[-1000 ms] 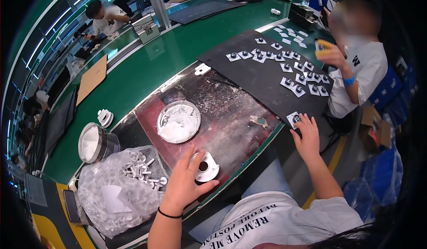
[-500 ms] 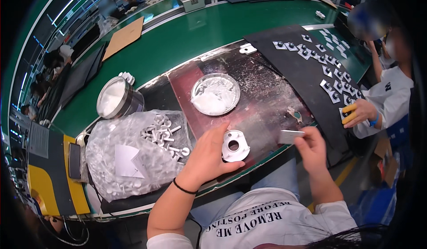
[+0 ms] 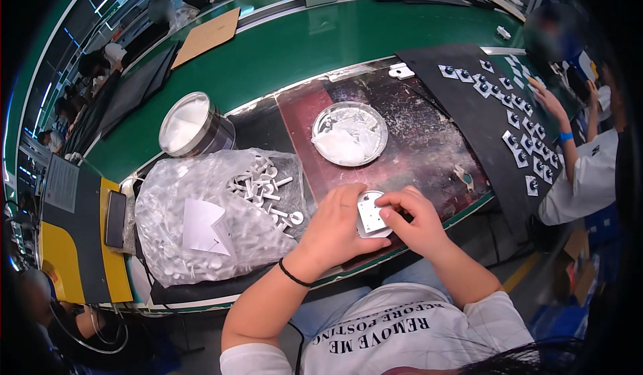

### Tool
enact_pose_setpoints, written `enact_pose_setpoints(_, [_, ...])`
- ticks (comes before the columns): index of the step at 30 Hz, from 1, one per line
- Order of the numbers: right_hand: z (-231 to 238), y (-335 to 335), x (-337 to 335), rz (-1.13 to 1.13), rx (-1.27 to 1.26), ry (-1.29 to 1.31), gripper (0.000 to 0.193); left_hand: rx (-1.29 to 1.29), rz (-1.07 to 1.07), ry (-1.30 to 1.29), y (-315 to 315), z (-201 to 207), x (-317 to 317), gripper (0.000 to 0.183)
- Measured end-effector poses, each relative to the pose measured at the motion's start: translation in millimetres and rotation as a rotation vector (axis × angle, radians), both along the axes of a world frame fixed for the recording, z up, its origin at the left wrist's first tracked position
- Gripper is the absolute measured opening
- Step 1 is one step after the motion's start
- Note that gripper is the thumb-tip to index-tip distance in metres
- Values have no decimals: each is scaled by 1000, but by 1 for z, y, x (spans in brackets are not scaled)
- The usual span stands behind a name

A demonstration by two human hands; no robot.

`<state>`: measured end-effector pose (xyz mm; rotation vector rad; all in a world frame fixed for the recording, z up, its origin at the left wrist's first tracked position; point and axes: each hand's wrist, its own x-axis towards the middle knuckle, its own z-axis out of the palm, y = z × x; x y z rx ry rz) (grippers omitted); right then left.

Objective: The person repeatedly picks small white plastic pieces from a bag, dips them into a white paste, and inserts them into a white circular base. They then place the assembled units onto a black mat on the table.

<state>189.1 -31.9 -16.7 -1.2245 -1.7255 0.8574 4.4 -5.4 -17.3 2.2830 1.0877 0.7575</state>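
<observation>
My left hand (image 3: 337, 226) curves around a round white part (image 3: 376, 235) near the front edge of the work table, thumb on the near side. Over that part lies a small flat light plate (image 3: 370, 215) with several little holes, gripped at its right side by my right hand (image 3: 416, 221). The plate hides most of the round part's face. Just beyond my hands is a round shallow dish (image 3: 383, 128) with white paste in it. To their left lies a clear plastic bag (image 3: 167, 231) full of white stemmed pieces (image 3: 258, 189).
Behind the bag stands a tub (image 3: 213, 134) of white material. At right, a black mat (image 3: 462, 113) carries several small plates with black parts (image 3: 514, 120). A co-worker's arm (image 3: 559, 117) reaches over it. A phone (image 3: 115, 219) lies at far left.
My right hand has brought the flat plate leftward onto the round part in my left hand. The view has shifted slightly. The co-worker's hand has moved farther up the mat.
</observation>
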Motion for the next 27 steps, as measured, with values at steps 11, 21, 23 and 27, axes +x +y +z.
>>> enact_pose_setpoints(11, [2, -2, -3, -63, 340, -348, 18, -32, 24, -12, 0, 0, 1, 91])
enact_pose_setpoints(21, [16, -2, -1, 116, 596, -725, 31, -11, 11, -34, 1, -4, 0, 93])
enact_pose_setpoints(23, [16, -8, 2, 143, 630, -816, 36, -7, 5, -31, 1, -5, 0, 95])
enact_pose_setpoints(27, [20, -9, 7, 230, 642, -904, 43, -51, -5, -43, 0, -3, -1, 100])
